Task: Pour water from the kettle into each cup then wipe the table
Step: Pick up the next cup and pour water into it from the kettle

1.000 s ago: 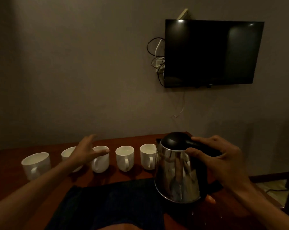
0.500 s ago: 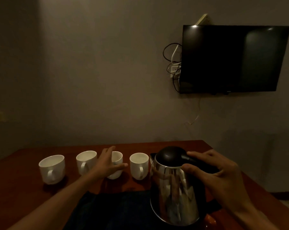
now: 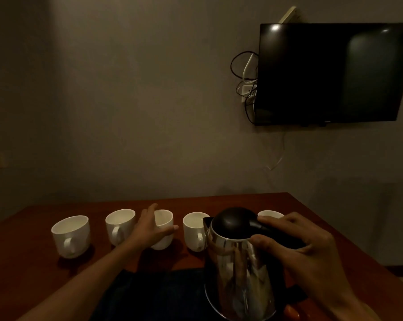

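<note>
Left of the kettle (image 3: 240, 262), the left hand (image 3: 149, 230) has shifted over; it now wraps the middle cup (image 3: 164, 221), prob. next to fill. Right hand (image 3: 307, 256) grips the handle, kettle upright above the dark cloth (image 3: 154, 295). Rear cup (image 3: 270, 214) sits just behind the kettle. Table (image 3: 288, 205) edge is near its right; more room on its left.

Left hand (image 3: 150, 228) extended forward, fingers (image 3: 152, 207) cupping middle cup (image 3: 166, 219); right hand (image 3: 307, 256) gripping kettle (image 3: 237, 272) handle.
</note>
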Demonstrator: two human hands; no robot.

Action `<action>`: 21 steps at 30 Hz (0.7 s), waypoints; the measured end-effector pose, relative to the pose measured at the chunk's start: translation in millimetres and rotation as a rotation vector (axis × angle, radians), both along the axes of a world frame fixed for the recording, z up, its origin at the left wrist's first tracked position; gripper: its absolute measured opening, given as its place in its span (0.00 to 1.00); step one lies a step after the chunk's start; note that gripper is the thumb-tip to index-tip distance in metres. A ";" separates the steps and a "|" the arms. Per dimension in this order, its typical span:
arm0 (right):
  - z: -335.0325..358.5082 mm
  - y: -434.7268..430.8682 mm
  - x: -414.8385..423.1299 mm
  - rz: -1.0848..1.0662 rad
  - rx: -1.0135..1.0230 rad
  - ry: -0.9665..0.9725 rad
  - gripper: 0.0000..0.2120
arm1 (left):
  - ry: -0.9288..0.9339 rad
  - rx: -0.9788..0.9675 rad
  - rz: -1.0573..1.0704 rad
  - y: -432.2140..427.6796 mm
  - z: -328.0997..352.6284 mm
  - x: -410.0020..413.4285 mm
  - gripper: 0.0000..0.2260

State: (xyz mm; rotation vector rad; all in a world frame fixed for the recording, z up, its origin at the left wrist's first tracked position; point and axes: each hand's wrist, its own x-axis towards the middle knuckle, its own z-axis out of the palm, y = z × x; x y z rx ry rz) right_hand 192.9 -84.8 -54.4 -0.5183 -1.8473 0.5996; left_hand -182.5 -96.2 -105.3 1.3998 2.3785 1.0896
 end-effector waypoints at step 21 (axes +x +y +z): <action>-0.5 -8.8 -6.2 -0.011 -0.028 0.021 0.19 | 0.040 -0.011 -0.178 -35.4 8.2 7.5 0.50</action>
